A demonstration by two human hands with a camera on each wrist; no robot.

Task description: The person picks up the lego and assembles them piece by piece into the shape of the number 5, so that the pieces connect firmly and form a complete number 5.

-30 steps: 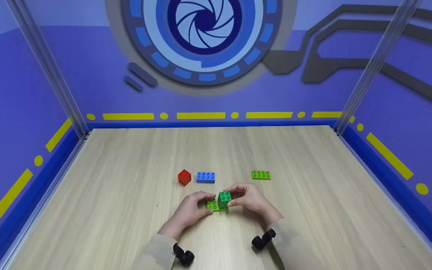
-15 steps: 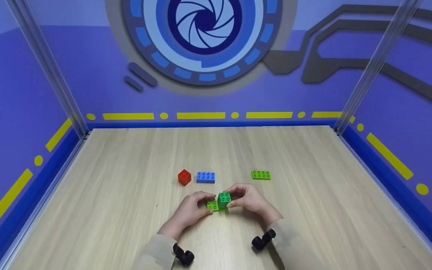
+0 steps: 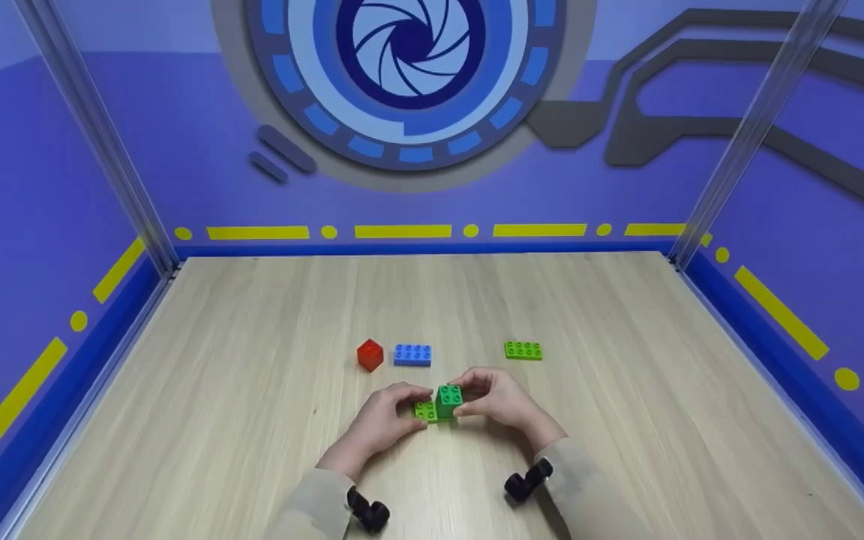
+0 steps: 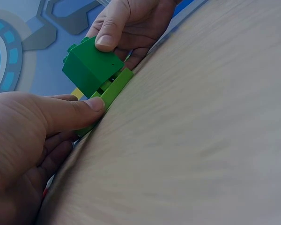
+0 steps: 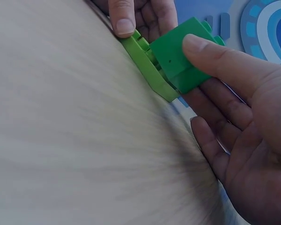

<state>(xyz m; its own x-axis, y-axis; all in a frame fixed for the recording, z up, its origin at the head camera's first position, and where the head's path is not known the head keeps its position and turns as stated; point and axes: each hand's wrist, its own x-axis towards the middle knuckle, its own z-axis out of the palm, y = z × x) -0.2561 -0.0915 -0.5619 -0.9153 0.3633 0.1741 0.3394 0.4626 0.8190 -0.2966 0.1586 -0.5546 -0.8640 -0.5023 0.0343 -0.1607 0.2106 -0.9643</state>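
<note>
My left hand [image 3: 381, 418] grips one end of a flat light-green building brick [image 3: 425, 410] on the table, thumb on the near side. With thumb and fingers, my right hand [image 3: 503, 399] pinches a taller dark-green brick [image 3: 449, 402] over the flat brick's right half. In the right wrist view the dark-green brick [image 5: 180, 56] sits tilted against the flat one [image 5: 147, 68], and studs show in the gap between them. The left wrist view shows the left thumb [image 4: 94, 104] pressed to the flat brick's side. The left studs of the flat brick are uncovered.
Beyond the hands lie a red brick [image 3: 370, 355], turned corner-on, and a blue brick [image 3: 412, 355] beside it. Another flat light-green brick [image 3: 523, 350] lies farther right. Blue printed walls enclose the wooden table [image 3: 252, 322] at the back and sides.
</note>
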